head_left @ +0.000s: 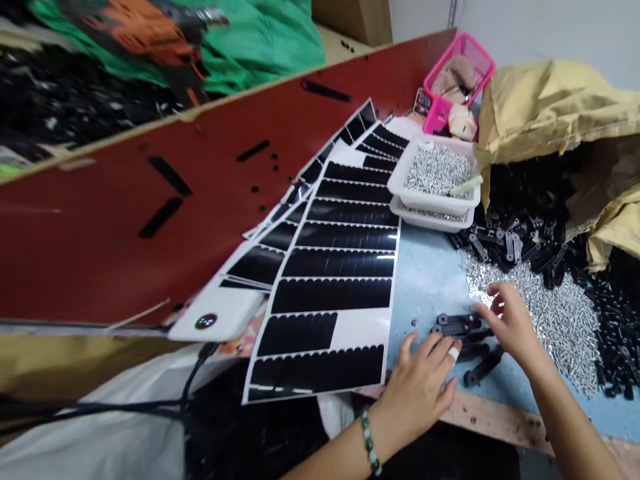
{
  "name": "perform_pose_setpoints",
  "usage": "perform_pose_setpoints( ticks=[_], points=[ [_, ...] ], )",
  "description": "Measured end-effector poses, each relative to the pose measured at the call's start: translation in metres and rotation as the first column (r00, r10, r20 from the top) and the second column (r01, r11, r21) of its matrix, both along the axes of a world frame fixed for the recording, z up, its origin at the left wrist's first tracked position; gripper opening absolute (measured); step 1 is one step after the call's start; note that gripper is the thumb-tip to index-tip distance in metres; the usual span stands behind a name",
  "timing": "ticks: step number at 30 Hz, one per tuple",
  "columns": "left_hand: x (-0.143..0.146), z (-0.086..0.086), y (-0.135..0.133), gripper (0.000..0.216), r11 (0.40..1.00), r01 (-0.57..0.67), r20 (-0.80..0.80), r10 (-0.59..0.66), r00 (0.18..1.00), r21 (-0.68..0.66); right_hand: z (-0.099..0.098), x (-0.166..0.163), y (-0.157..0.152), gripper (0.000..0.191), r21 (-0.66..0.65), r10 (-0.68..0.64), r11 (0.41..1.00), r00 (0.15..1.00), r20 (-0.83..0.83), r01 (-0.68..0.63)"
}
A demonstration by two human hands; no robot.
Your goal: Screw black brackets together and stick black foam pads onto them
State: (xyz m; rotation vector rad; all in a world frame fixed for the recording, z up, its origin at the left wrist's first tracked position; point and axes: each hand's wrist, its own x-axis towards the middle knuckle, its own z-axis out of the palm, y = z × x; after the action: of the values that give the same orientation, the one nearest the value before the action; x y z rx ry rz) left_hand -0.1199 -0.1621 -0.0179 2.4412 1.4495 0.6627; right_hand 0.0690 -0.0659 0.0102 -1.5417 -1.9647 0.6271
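Note:
My left hand [420, 380], with a pale ring on one finger and a green bead bracelet at the wrist, is held low over the front of the blue tabletop [425, 267]. Its fingers are apart, and I see nothing in them. Just beyond its fingertips lie several black strip-shaped parts [457, 325]. My right hand [511, 323] is at the near left side of a heap of small silver screws [560, 327]. Thumb and index finger are bent with a gap between their tips, and no object shows there. Its other fingers are partly hidden.
Sheets of black scalloped stickers [340, 263] lie left of my hands. Behind are stacked white tubs [435, 177] of screws and a pink basket [475, 57]. A yellow sack [560, 100] spills black parts at right. A red board [215, 180] runs along the left; an orange drill [150, 37] lies beyond.

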Motion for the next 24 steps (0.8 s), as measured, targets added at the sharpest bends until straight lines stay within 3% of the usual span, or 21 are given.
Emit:
perform_pose_setpoints(
  ticks=[3, 5, 10, 13, 16, 18, 19, 22, 24],
  points=[
    [-0.005, 0.004, 0.003, 0.045, 0.999, 0.020, 0.020, -0.021, 1.000, 0.029, 0.010, -0.013, 0.051, 0.023, 0.054, -0.102, 0.990, 0.928, -0.358, 0.129],
    [-0.010, 0.008, 0.003, 0.048, 0.998, 0.022, 0.026, -0.023, 0.999, 0.051, 0.012, -0.023, 0.087, 0.024, 0.025, -0.131, 0.986, 0.857, -0.499, 0.165],
    [-0.026, 0.011, 0.001, 0.050, 0.991, -0.003, 0.050, -0.003, 0.999, 0.132, -0.002, -0.043, 0.163, 0.027, -0.075, -0.239, 0.969, 0.831, -0.502, 0.234],
    [-0.037, 0.010, 0.001, 0.045, 0.987, -0.046, 0.096, 0.032, 0.995, 0.153, -0.003, -0.047, 0.184, 0.025, -0.061, -0.252, 0.965, 0.840, -0.481, 0.254],
    [-0.050, 0.012, -0.005, 0.039, 0.978, -0.122, 0.188, 0.090, 0.978, 0.168, -0.002, -0.048, 0.169, 0.025, 0.032, -0.243, 0.957, 0.856, -0.456, 0.288],
    [-0.062, 0.014, -0.013, 0.035, 0.962, -0.225, 0.264, 0.179, 0.948, 0.154, -0.004, -0.049, 0.141, 0.023, 0.181, -0.212, 0.935, 0.889, -0.406, 0.305],
    [-0.069, 0.015, -0.017, 0.033, 0.947, -0.292, 0.297, 0.244, 0.923, 0.131, -0.006, -0.052, 0.123, 0.022, 0.204, -0.166, 0.946, 0.916, -0.365, 0.252],
    [-0.091, 0.011, -0.036, 0.028, 0.866, -0.499, 0.366, 0.458, 0.810, 0.019, -0.011, -0.065, 0.065, 0.018, 0.077, 0.132, 0.990, 0.962, -0.238, -0.116],
    [-0.100, 0.004, -0.051, 0.027, 0.786, -0.613, 0.440, 0.579, 0.687, -0.078, -0.011, -0.080, 0.030, 0.016, -0.005, 0.374, 0.924, 0.910, -0.178, -0.381]
  ],
)
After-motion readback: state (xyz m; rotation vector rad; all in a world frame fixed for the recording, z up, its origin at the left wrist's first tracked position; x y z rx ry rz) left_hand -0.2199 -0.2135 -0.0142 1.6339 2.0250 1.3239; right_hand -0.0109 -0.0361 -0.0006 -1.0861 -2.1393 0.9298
